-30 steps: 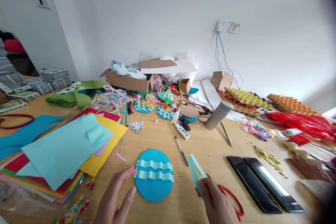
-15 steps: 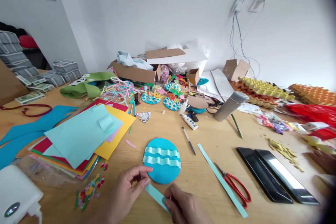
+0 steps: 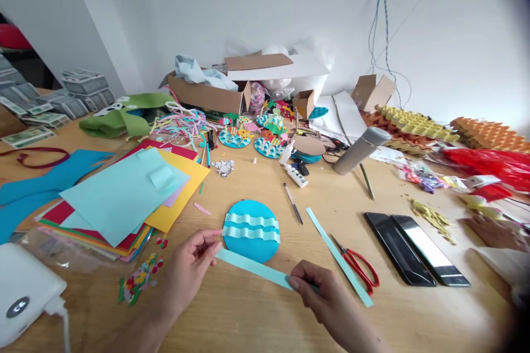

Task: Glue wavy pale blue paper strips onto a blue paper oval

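Observation:
A light teal paper strip [image 3: 256, 269] is stretched between my two hands, just below a blue disc [image 3: 250, 250]. My left hand [image 3: 194, 262] pinches its left end, close to the disc's lower left edge. The right end is pinched by my right hand [image 3: 317, 289]. Two wavy pale strips [image 3: 252, 233] run across the disc. Another flat teal strip [image 3: 339, 256] lies to the right, beside scissors with red handles [image 3: 359, 267]. A pen [image 3: 293, 204] rests between the disc and that strip.
Stacked coloured paper [image 3: 120, 198], small paper bits [image 3: 141, 281] and a white device [image 3: 28, 292] are at left. Two black phones [image 3: 399, 251], a grey bottle [image 3: 360, 150] and another person's hand [image 3: 494, 231] are at right. Glue bottles [image 3: 296, 175] stand behind the disc.
My hands have moved apart and up, with the strip now pulled out flatter and more of it showing. The view has shifted, so the table items sit slightly higher.

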Demonstrator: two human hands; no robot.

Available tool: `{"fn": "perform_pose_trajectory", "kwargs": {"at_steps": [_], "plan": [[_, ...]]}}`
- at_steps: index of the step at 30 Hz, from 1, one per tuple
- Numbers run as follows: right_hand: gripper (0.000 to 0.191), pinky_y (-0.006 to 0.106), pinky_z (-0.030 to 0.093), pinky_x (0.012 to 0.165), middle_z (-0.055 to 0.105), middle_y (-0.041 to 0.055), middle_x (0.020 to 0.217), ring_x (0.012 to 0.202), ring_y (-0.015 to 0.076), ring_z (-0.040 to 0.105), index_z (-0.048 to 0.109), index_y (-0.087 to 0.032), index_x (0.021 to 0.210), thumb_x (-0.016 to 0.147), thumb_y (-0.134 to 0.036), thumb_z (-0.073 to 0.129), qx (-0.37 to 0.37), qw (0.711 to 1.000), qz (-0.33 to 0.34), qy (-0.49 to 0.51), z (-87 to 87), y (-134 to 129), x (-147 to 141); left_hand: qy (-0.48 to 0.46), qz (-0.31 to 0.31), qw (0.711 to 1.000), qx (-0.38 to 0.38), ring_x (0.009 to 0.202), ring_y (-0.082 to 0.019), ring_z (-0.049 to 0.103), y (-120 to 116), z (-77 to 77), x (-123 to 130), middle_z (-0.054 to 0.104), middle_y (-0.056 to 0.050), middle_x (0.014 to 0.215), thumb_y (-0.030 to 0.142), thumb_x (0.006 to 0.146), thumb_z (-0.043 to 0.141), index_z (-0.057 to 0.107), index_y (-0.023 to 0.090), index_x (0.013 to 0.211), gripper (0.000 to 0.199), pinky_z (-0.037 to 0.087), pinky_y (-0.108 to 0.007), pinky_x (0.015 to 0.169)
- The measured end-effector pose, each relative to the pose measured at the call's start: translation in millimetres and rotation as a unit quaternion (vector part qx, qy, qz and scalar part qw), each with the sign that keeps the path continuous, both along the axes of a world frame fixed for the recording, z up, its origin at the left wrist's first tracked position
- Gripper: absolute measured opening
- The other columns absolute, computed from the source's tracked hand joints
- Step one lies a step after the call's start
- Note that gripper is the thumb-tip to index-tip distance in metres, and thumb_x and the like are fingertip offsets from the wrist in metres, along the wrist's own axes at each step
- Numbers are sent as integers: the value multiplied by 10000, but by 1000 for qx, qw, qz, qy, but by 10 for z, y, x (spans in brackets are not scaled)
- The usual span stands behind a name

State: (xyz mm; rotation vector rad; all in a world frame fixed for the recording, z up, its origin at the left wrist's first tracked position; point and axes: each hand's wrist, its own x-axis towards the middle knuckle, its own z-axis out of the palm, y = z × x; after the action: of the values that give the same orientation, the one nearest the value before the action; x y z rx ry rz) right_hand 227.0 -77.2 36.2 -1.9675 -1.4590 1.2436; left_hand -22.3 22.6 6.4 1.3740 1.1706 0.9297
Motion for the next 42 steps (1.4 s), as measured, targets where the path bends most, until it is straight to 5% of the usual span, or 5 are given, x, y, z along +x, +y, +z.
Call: {"fn": "perform_pose_trajectory", "kwargs": {"at_steps": [7,14,22,29,42], "plan": [[346,216,306,464,418,-61,603,484,87,395,513,-200,759,889,-519,477,-24,998,-14,48,-27,-60,110,-6,-27,1000,-11,619,-153,634,1,32,31,696,-27,772,446,786,630,690,189,1001,340,546,-270,601],[306,261,430,632,659,29,741,686,151,591,561,-190,775,927,-439,468,-26,997,65,35,41,-119,202,-18,-61,997,-34,638,-160,644,-24,42,37,699,-30,774,441,775,646,687,189,988,333,559,-279,625],[157,246,393,634,688,2,768,710,150,590,672,-228,958,873,-321,578,-29,990,136,-5,188,52,-98,-47,-97,991,-78,640,-149,644,-93,39,79,678,-14,753,421,753,678,694,196,954,302,546,-257,608],[215,200,322,487,544,-42,614,500,84,464,581,-178,795,921,-325,486,16,994,78,69,26,251,-455,-49,-117,989,-79,656,-147,634,-91,-4,71,670,-19,775,399,762,672,686,189,992,311,531,-254,618],[196,219,330,545,538,-37,599,562,103,469,561,-189,744,899,-272,473,65,991,112,-34,288,444,-188,-8,-100,995,-8,622,-140,571,-87,-36,34,611,0,691,376,859,563,664,188,1040,280,490,-238,578]]}}
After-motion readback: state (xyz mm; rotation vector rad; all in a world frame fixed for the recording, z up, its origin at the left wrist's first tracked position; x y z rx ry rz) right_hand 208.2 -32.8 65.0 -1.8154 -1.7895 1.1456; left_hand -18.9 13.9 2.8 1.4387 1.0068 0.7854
